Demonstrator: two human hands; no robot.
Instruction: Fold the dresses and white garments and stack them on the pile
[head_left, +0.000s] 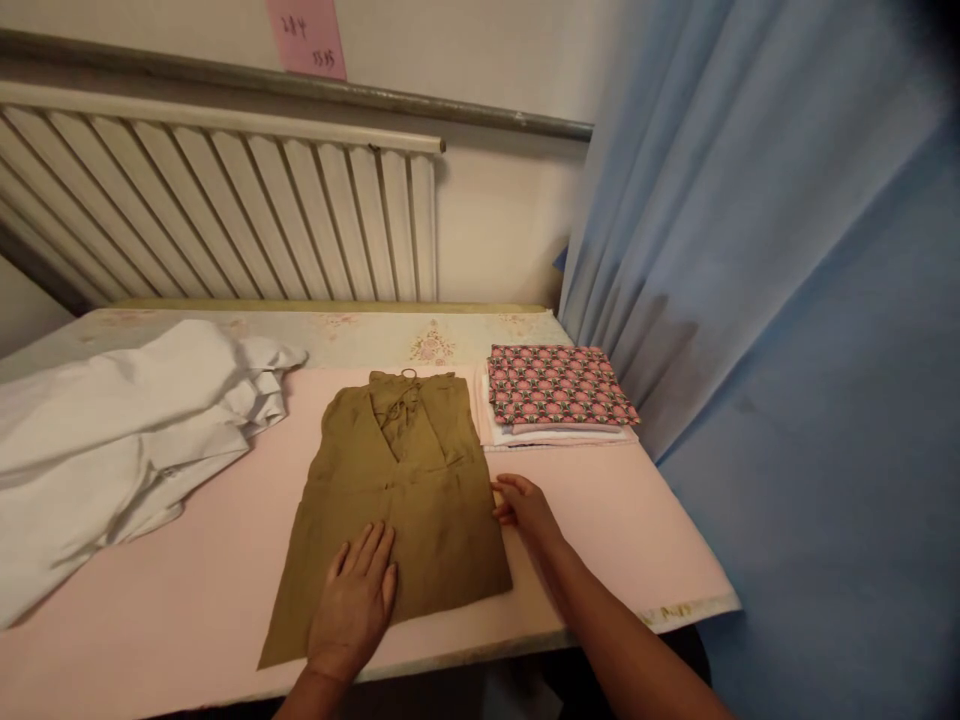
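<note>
1. The olive-brown woven sleeveless top with a V-neck and a thin tie cord (401,490) lies spread out on the pink-covered worktop (210,580), neckline towards the wall and hem near the front edge. Its two sides look already turned in, giving it a long, narrow outline, so the step in hand seems to be a fold partly made and being pressed flat.

2. The left hand (354,600) rests open, palm down and fingers spread, on the lower part of the top, holding it against the worktop.

3. The right hand (525,505) sits at the garment's right edge with fingers loosely curled; it touches or pinches the edge, though which of the two cannot be told.

4. As a judgement, the next move calls for keeping the lower cloth pinned while the edge is handled evenly, since the thin fabric would crease or slide easily on the smooth cover.

5. The top looks matte and soft. Just beyond its right shoulder lies a neat stack of folded cloths topped by a pink floral print (559,390). To the left, well apart, lies a crumpled white garment (112,440), limp and wrinkled.

6. Behind stands a ribbed white radiator (225,220); a blue curtain (787,300) hangs at the right.
</note>
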